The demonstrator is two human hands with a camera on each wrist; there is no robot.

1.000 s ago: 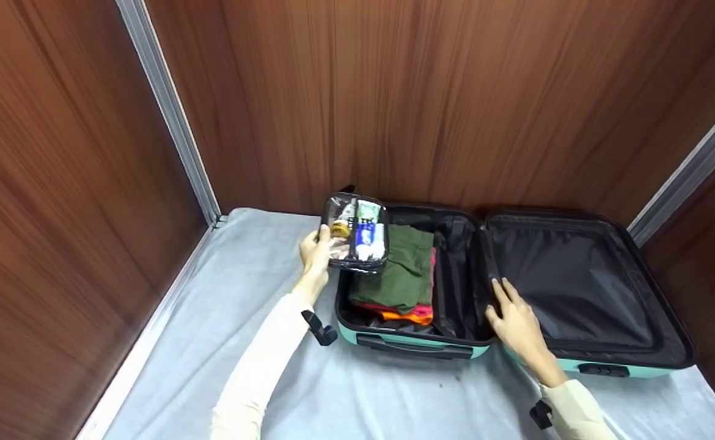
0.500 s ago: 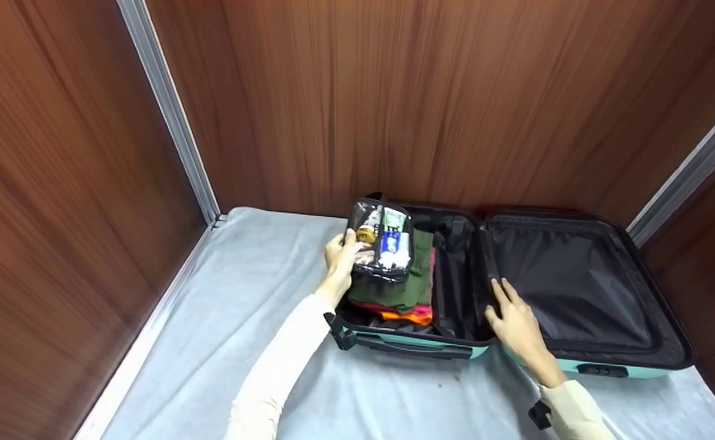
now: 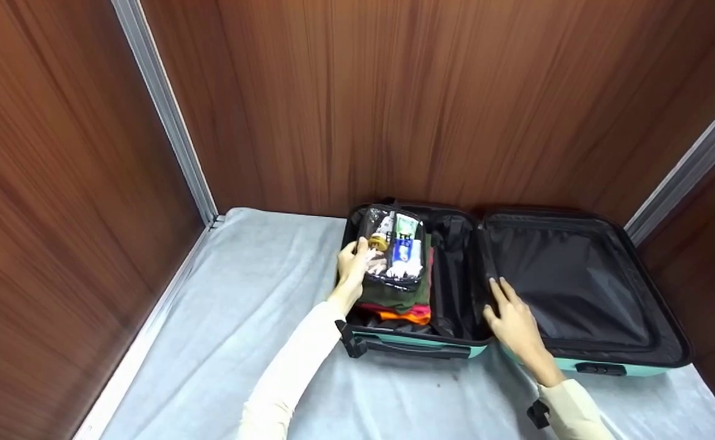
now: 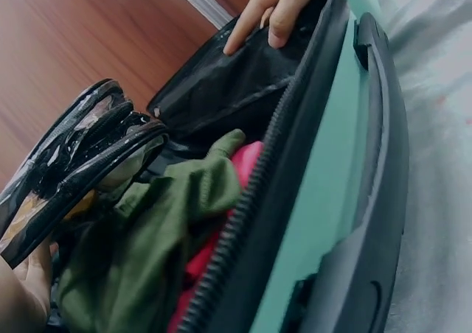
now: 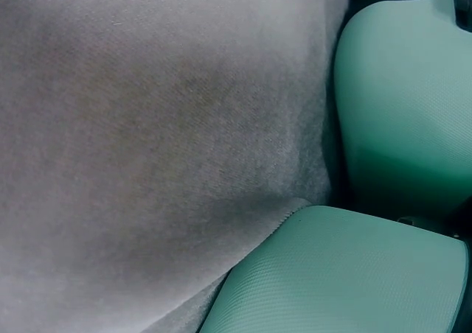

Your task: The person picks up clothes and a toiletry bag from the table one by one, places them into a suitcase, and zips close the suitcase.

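Observation:
My left hand [image 3: 352, 266] grips the left side of a clear toiletry bag [image 3: 406, 263] with black trim. Tubes and a yellow-capped bottle show through its top. The bag is over folded clothes in the left half of an open mint-green suitcase [image 3: 455, 293]. A dark green garment [image 4: 192, 189] tops the pile, with pink and orange cloth [image 3: 415, 318] below. In the left wrist view the bag tilts above the clothes. My right hand [image 3: 516, 324] rests, fingers extended, on the inner edge between the suitcase halves; the right wrist view does not show it.
The suitcase's right half [image 3: 571, 275] lies open, lined in black. Its carry handle [image 3: 412, 348] faces the front. A pale blue-grey sheet [image 3: 260, 275] spreads beneath. Wood-grain panels [image 3: 394, 104] stand behind and at both sides.
My left hand has carried the toiletry bag rightward and slightly toward the front, from the suitcase's left edge to over the clothes. My right hand has stayed in place.

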